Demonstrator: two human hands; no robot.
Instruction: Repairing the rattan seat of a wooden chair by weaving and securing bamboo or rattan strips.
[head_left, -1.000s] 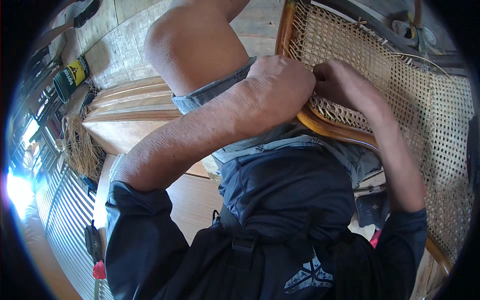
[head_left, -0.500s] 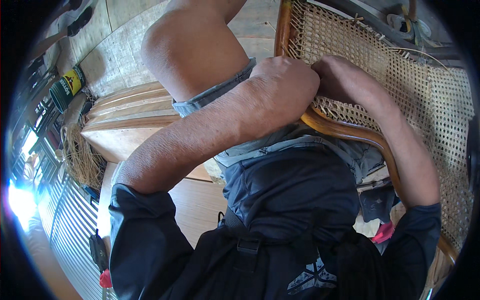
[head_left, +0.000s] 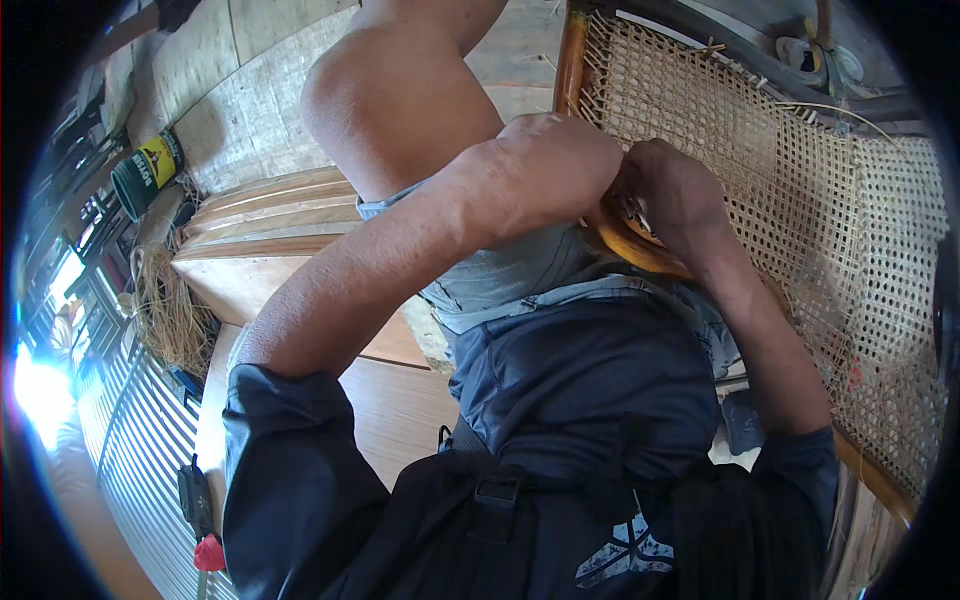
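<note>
A woven cane panel (head_left: pixel 700 90) with open mesh stretches across a curved, varnished wooden frame (head_left: pixel 640 250), which leans over my lap at the right. My left hand (head_left: pixel 575 150) is bent and closed at the frame's near-left corner, its fingertips hidden behind the hand. Right beside it, my right hand (head_left: pixel 678 195) has its fingers curled in at the frame's inner edge. The two hands nearly meet there. Whatever they pinch is too small and covered to make out. Loose cane ends stick out along the panel's far edge.
A bundle of loose cane strands (head_left: pixel 170 310) lies at the left, near a dark green can (head_left: pixel 145 178) with a yellow label. Pale wooden boards (head_left: pixel 270 225) stand beside my leg. A roll of tape (head_left: pixel 805 55) is at the far right.
My right hand has shifted toward me along the frame, its fingers now turned in at the inner edge. My left hand has moved slightly left.
</note>
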